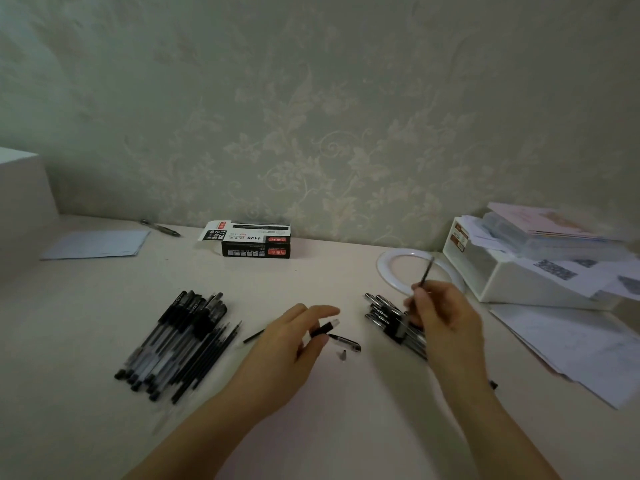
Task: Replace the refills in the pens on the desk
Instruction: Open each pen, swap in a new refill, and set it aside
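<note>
1. Two bare forearms were seen reaching in from the 6 o'clock edge over the pale tabletop (104,323).
2. At the centre, the left hand (287,344) was held just above the tabletop, its grip clamped with thumb and fingers on a black pen barrel (325,329) whose clear end pointed toward 2 o'clock.
3. At about 3 o'clock from it, the right hand (446,323) was raised, its grip pinched together on a thin dark refill (427,270) that pointed up toward 12 o'clock.
4. Just under the left fingers, a pen cap with clip (348,342) and a small pointed tip piece (343,354) were seen lying apart on the tabletop.
5. A loose refill (252,337) was seen sticking out from behind the left hand toward 9 o'clock.
6. A heap of black-capped pens and refills (180,344) was laid out at 9 o'clock.
7. A second bundle of pens (388,317) was seen beneath the right hand, partly hidden by it.
8. A black and white refill box (254,241) was placed at 12 o'clock near the wall.
9. A white ring (391,263), a white organiser (512,275) and loose papers (568,348) were seen at 3 o'clock.
10. A blue sheet (97,244) and a single pen (161,227) were seen at 10 o'clock.
</note>
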A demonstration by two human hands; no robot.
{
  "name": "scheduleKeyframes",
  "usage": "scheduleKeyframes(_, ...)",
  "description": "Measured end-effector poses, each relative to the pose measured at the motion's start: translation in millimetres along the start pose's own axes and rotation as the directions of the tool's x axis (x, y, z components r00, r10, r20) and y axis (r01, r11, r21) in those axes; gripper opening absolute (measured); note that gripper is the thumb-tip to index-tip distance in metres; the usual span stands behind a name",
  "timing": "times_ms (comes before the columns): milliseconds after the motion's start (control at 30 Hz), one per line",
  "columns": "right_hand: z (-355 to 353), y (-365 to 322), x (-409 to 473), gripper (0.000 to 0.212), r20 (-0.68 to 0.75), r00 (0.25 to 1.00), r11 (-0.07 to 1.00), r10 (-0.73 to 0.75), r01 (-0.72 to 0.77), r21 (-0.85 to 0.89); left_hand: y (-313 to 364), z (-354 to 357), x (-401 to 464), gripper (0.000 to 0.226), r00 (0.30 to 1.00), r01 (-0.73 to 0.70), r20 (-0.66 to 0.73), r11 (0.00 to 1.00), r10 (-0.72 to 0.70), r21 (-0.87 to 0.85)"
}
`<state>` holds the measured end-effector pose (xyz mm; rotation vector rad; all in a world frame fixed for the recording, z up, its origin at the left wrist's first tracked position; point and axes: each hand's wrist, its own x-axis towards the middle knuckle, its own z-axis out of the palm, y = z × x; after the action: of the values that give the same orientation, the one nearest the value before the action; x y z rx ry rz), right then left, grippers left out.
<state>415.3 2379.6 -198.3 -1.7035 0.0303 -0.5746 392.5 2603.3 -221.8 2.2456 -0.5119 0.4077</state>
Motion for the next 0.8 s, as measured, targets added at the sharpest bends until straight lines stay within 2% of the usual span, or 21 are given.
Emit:
scheduleKeyframes(33,-9.7,1.8,3.6,0.008,-0.015,0.992,0.971,-0.123,0.117,-0.207,-0.8,-0.7,0.0,0.035,1.0,0.006,-0.005,1.0,-0.006,0.015)
scheduleKeyframes(100,-25.8,9.1,7.3,0.009,0.026,0.964,0.817,-0.264,0.238,-0.525,-2.3,-1.7,-0.2,0.031,1.0,0.015,-0.007,0.999,-0.014,0.044)
scheduleKeyframes(167,-34.1,16.7,8.4,0.01,0.047,0.966,0.704,-0.254,0.218,-0.676,-3.4,-2.1,-0.6,0.027,1.0,0.027,0.001,0.997,-0.027,0.066)
scheduleKeyframes(233,-35.6,23.1,9.0,0.013,0.056,0.978,0.635,-0.2,0.173,-0.753,-3.6,-2.7,-1.1,0.026,0.999,0.036,0.015,0.995,-0.038,0.089)
scheduleKeyframes(333,-32.4,25.9,8.2,0.017,0.107,0.983,0.568,-0.149,0.174,-0.805,-4.0,-5.3,-2.1,0.024,0.998,0.052,0.024,0.992,-0.055,0.114)
scheduleKeyframes(633,-27.6,22.5,4.0,0.018,0.125,0.983,0.575,-0.133,0.179,-0.799,0.2,-5.7,-3.6,0.018,0.992,0.079,0.079,0.974,-0.097,0.213)
scheduleKeyframes(700,-27.3,21.1,3.9,0.017,0.124,0.981,0.597,-0.147,0.188,-0.78,0.4,-9.9,-2.5,0.015,0.99,0.123,0.026,0.954,-0.136,0.274)
scheduleKeyframes(800,-20.3,18.0,1.8,0.012,0.152,0.968,0.667,-0.2,0.248,-0.703,-8.4,-23.9,-0.6,0.019,0.959,0.284,-0.118,0.878,-0.258,0.385)
